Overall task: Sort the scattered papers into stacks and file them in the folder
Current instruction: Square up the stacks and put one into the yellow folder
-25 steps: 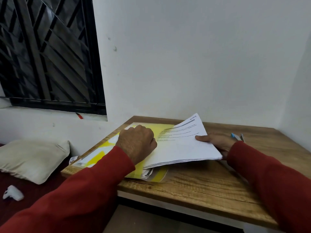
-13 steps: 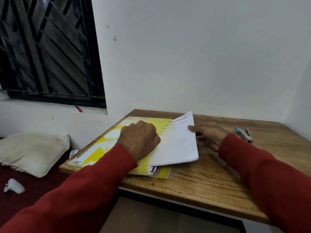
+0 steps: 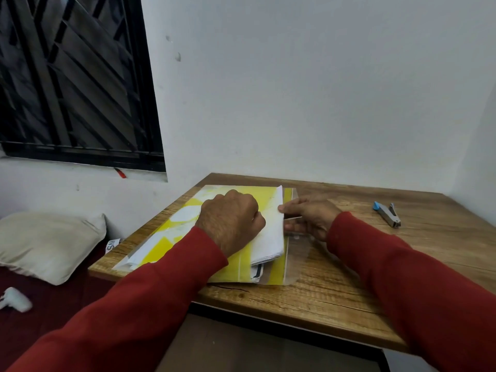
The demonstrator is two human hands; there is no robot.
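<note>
A yellow and clear plastic folder lies on the left part of the wooden table. A stack of white papers lies partly inside it, its lower end sticking out. My left hand is a curled fist on top of the folder and the stack's left side; its fingertips are hidden. My right hand pinches the right edge of the papers and the folder's clear flap.
A grey stapler with a blue end lies at the back right of the table. The white wall stands close behind. Left of the table are a beige pillow and a small white object on a dark red bed.
The paper stack has slid left into the folder and now lies flatter. My right hand followed it left. My left hand stayed on the folder.
</note>
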